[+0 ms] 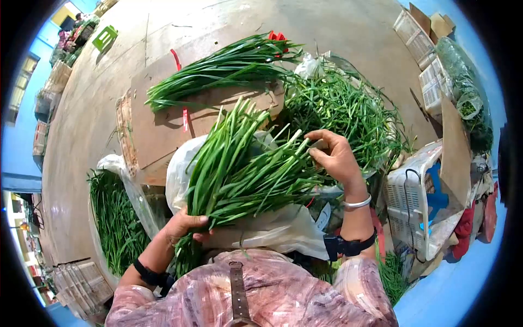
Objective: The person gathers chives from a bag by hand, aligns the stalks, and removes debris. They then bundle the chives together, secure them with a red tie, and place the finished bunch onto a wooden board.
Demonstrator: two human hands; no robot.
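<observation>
My left hand (188, 224) is wrapped round the lower leafy part of a bunch of garlic chives (223, 158), held over my lap. The bunch fans into two groups, one with pale cut ends pointing up, the other lying toward the right. At those right-hand pale ends, my right hand (333, 155) has its thumb and forefinger pinched close on a stalk tip. Behind the bunch, a bundle of garlic chives (218, 73) lies on a brown board (158, 131), with a red tie near its right end.
A heap of loose greens (343, 109) lies right of the board. More greens in a plastic-lined container (117, 218) stand at left. A white plastic crate (408, 201) with a cardboard flap (455, 158) is on my right. Red strips (185, 119) lie on the board.
</observation>
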